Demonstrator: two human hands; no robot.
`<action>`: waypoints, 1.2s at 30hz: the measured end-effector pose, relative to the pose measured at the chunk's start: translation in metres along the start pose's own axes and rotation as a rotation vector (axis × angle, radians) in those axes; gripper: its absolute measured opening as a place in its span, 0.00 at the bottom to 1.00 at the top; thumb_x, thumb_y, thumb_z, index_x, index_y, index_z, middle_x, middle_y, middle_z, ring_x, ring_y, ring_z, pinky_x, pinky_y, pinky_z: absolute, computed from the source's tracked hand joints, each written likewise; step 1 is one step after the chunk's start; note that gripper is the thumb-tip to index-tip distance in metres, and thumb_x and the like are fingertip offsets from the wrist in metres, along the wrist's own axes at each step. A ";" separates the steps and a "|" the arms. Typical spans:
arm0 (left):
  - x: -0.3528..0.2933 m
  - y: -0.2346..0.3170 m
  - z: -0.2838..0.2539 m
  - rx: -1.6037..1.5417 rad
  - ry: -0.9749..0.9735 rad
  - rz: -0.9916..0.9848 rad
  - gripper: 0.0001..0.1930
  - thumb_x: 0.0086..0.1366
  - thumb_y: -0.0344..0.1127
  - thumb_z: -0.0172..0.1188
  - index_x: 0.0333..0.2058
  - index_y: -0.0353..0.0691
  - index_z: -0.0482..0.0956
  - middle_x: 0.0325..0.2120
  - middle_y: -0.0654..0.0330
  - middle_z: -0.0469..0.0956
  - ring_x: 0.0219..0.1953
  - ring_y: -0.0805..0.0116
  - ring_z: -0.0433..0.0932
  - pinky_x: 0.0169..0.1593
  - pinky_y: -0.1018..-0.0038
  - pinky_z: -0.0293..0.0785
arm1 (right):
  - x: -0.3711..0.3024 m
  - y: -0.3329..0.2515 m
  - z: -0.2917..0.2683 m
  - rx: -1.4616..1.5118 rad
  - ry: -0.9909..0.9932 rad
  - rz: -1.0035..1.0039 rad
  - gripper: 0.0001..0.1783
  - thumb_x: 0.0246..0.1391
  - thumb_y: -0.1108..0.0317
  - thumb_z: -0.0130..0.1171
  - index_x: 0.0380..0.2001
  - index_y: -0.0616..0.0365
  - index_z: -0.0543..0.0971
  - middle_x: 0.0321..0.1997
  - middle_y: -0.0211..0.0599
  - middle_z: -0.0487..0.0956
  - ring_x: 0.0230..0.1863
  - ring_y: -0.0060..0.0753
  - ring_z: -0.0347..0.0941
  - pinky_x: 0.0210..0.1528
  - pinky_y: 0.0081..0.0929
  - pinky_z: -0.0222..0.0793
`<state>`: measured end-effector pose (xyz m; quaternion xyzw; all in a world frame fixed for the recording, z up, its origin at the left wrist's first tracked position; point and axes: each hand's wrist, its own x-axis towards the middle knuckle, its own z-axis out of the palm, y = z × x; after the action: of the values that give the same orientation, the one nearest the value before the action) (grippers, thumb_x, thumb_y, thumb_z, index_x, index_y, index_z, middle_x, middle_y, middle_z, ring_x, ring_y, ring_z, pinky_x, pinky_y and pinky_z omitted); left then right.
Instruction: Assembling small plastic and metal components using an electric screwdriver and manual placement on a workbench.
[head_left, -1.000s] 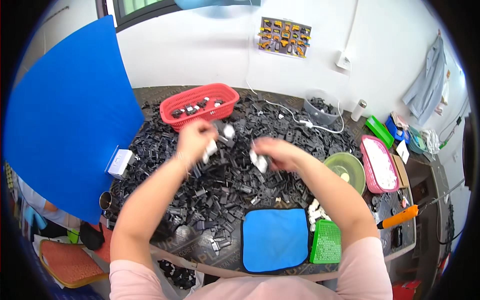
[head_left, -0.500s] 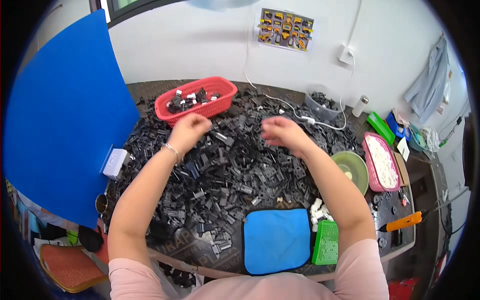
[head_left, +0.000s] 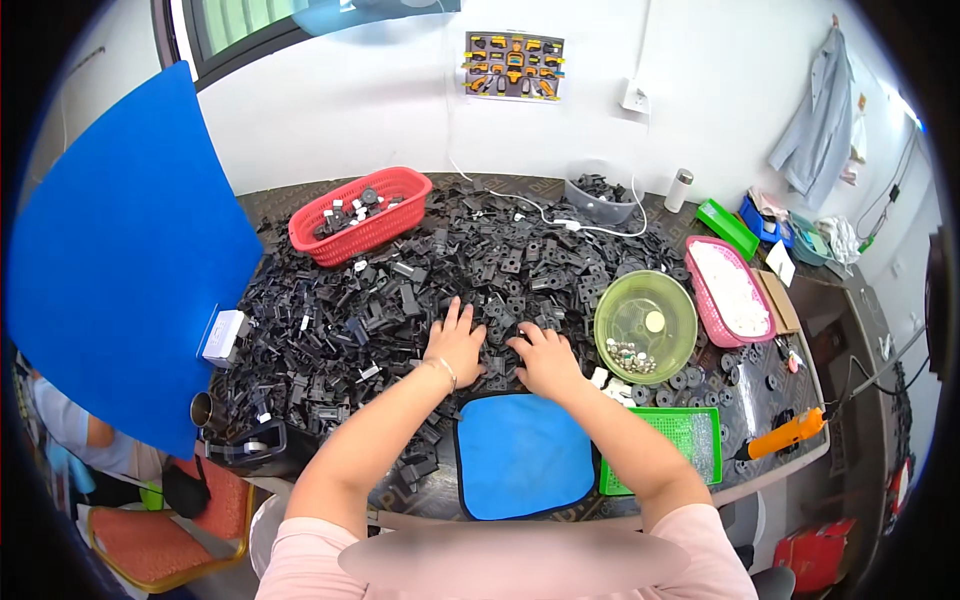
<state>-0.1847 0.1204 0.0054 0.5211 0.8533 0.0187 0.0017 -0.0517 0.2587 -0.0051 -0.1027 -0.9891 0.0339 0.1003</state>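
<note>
A wide heap of small black plastic parts (head_left: 345, 315) covers most of the table. My left hand (head_left: 457, 348) rests on the near side of this heap, palm down with its fingers spread. Beside it, my right hand (head_left: 546, 361) touches the parts too, fingers apart and slightly bent. Neither hand has anything visible in its grasp. Just below both hands lies a blue mat (head_left: 525, 455) with a dark edge. Some white pieces (head_left: 620, 390) sit next to my right wrist, partly hidden by the arm.
At the back left stands a red basket (head_left: 365, 240) with black and white parts. To the right are a green bowl (head_left: 600, 335) holding small metal pieces, a pink basket (head_left: 707, 300) of white pieces, a green tray (head_left: 708, 450) and an orange electric screwdriver (head_left: 785, 436). A blue panel (head_left: 130, 260) rises at left.
Both hands have come down from above the heap, nearer to me and closer together, and now rest on the parts. The view has shifted, showing more of the green bowl and tray.
</note>
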 end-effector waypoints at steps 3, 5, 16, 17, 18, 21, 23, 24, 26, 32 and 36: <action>-0.025 0.005 0.018 0.006 0.050 0.132 0.28 0.51 0.43 0.65 0.51 0.44 0.71 0.59 0.50 0.60 0.66 0.50 0.48 0.63 0.52 0.50 | -0.015 0.017 -0.003 0.167 -0.136 0.005 0.26 0.40 0.64 0.65 0.48 0.47 0.75 0.57 0.34 0.66 0.54 0.43 0.66 0.54 0.43 0.65; -0.045 0.009 0.010 -0.047 0.055 0.183 0.25 0.53 0.41 0.63 0.50 0.45 0.72 0.57 0.53 0.62 0.65 0.54 0.52 0.64 0.52 0.48 | -0.023 0.030 -0.003 0.266 -0.158 -0.039 0.24 0.40 0.66 0.64 0.47 0.46 0.76 0.57 0.35 0.66 0.53 0.44 0.67 0.52 0.38 0.68; -0.020 -0.037 -0.015 -0.170 0.338 -0.046 0.16 0.48 0.25 0.61 0.39 0.42 0.77 0.38 0.57 0.73 0.44 0.53 0.70 0.46 0.63 0.67 | 0.000 -0.005 -0.002 0.228 -0.019 0.031 0.23 0.40 0.63 0.63 0.44 0.51 0.76 0.43 0.39 0.73 0.48 0.42 0.70 0.48 0.38 0.69; -0.017 -0.033 -0.016 -0.169 0.277 -0.015 0.17 0.48 0.25 0.61 0.40 0.42 0.77 0.39 0.56 0.73 0.44 0.53 0.70 0.45 0.63 0.68 | -0.001 -0.007 0.002 0.199 0.008 0.038 0.23 0.41 0.63 0.64 0.44 0.51 0.76 0.43 0.38 0.74 0.48 0.41 0.70 0.47 0.38 0.69; -0.015 -0.030 -0.017 -0.129 0.263 0.034 0.20 0.47 0.26 0.62 0.42 0.44 0.77 0.39 0.57 0.73 0.45 0.55 0.70 0.48 0.63 0.66 | -0.001 -0.006 0.005 0.200 0.007 0.046 0.23 0.41 0.63 0.64 0.44 0.51 0.76 0.43 0.38 0.74 0.48 0.41 0.70 0.47 0.38 0.69; -0.014 -0.014 -0.020 -0.012 0.295 0.110 0.20 0.48 0.28 0.63 0.43 0.47 0.78 0.39 0.58 0.74 0.46 0.57 0.70 0.50 0.62 0.64 | -0.003 0.000 0.016 0.220 0.042 0.071 0.20 0.44 0.63 0.62 0.44 0.51 0.77 0.41 0.37 0.77 0.45 0.40 0.72 0.48 0.36 0.69; -0.009 -0.009 -0.015 -0.003 0.255 0.111 0.20 0.48 0.32 0.64 0.43 0.49 0.78 0.38 0.60 0.74 0.46 0.59 0.70 0.52 0.62 0.61 | -0.009 0.004 0.018 0.195 0.160 0.056 0.14 0.46 0.66 0.59 0.39 0.52 0.79 0.35 0.36 0.79 0.39 0.40 0.75 0.44 0.37 0.70; -0.006 -0.010 -0.014 0.068 0.155 0.086 0.19 0.48 0.33 0.65 0.42 0.48 0.78 0.37 0.60 0.74 0.46 0.58 0.70 0.51 0.62 0.63 | -0.013 0.006 0.016 0.192 0.160 0.066 0.14 0.46 0.66 0.59 0.39 0.52 0.79 0.35 0.36 0.79 0.39 0.40 0.75 0.44 0.37 0.70; -0.002 -0.013 -0.010 0.151 0.070 0.061 0.17 0.46 0.36 0.67 0.38 0.47 0.78 0.34 0.58 0.74 0.44 0.58 0.71 0.47 0.64 0.68 | -0.023 0.007 0.011 0.258 0.292 0.048 0.11 0.49 0.69 0.54 0.37 0.53 0.79 0.32 0.36 0.79 0.33 0.39 0.76 0.39 0.34 0.72; -0.022 -0.003 -0.036 -0.200 0.456 0.086 0.19 0.45 0.25 0.63 0.40 0.39 0.76 0.39 0.51 0.73 0.43 0.50 0.72 0.49 0.64 0.70 | -0.083 0.007 -0.007 0.951 0.233 0.382 0.10 0.50 0.75 0.57 0.38 0.59 0.77 0.31 0.34 0.78 0.31 0.27 0.76 0.35 0.23 0.72; -0.054 0.017 -0.025 -1.354 0.343 -0.004 0.20 0.53 0.15 0.49 0.44 0.40 0.69 0.46 0.58 0.72 0.50 0.68 0.71 0.48 0.72 0.71 | -0.105 0.012 -0.014 1.797 0.069 0.564 0.12 0.52 0.75 0.59 0.41 0.61 0.74 0.32 0.30 0.77 0.32 0.22 0.75 0.35 0.18 0.72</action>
<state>-0.1457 0.0796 0.0305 0.3935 0.6429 0.6286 0.1915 0.0541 0.2494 -0.0125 -0.2234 -0.5274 0.8041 0.1593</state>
